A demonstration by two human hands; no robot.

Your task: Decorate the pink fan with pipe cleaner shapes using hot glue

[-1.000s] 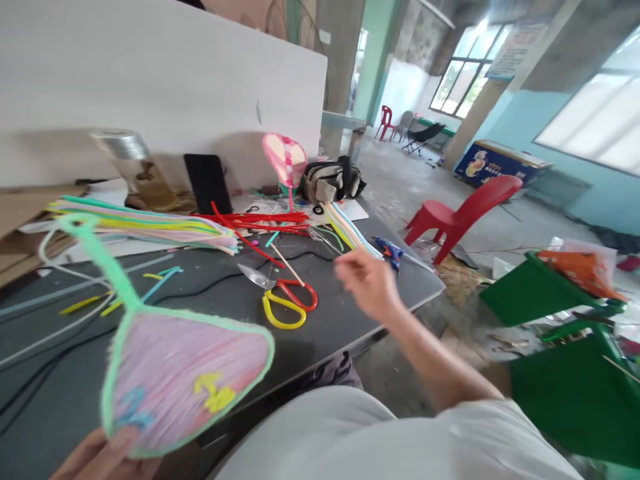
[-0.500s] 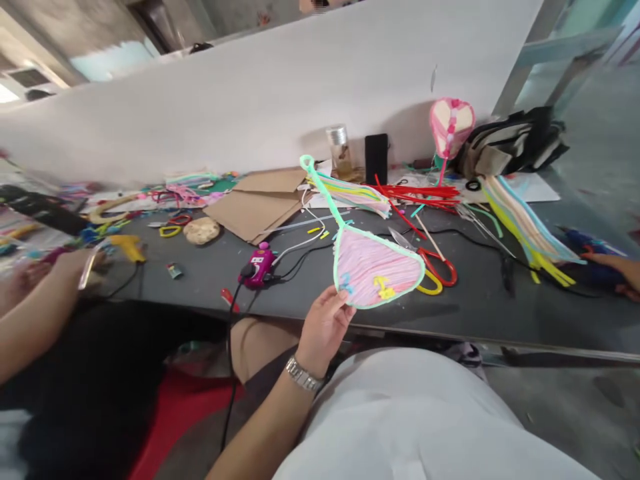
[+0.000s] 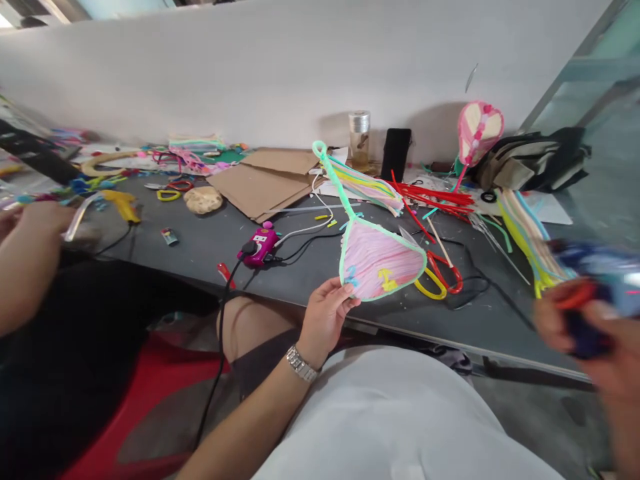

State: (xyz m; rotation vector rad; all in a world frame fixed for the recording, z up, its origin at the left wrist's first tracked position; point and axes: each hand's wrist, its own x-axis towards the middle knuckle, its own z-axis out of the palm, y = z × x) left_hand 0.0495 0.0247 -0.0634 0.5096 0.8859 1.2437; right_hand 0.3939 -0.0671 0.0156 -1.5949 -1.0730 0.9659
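My left hand (image 3: 327, 317) pinches the lower left corner of a pink pipe-cleaner fan (image 3: 377, 250) with a mint-green border, small blue and yellow pieces on its face, and a long looped handle pointing up and away. At the right, my right hand (image 3: 595, 340) is wrapped round a blue glue gun (image 3: 600, 267) with an orange trigger, raised above the table edge and smeared by motion. Behind the fan's right corner lie scissors (image 3: 434, 287) with red and yellow handles, partly covered.
On the grey table (image 3: 295, 280) are a purple power adapter (image 3: 259, 245) with cords, cardboard (image 3: 270, 180), red pipe cleaners (image 3: 440, 197), a jar (image 3: 359, 140), a phone (image 3: 397, 155) and a pink heart-shaped piece (image 3: 480, 133). A co-worker's arm (image 3: 33, 253) is near a yellow glue gun (image 3: 120, 203).
My right hand has lifted the blue glue gun off the table and brought it inward, towards me. The view has shifted; my left hand still holds the fan.
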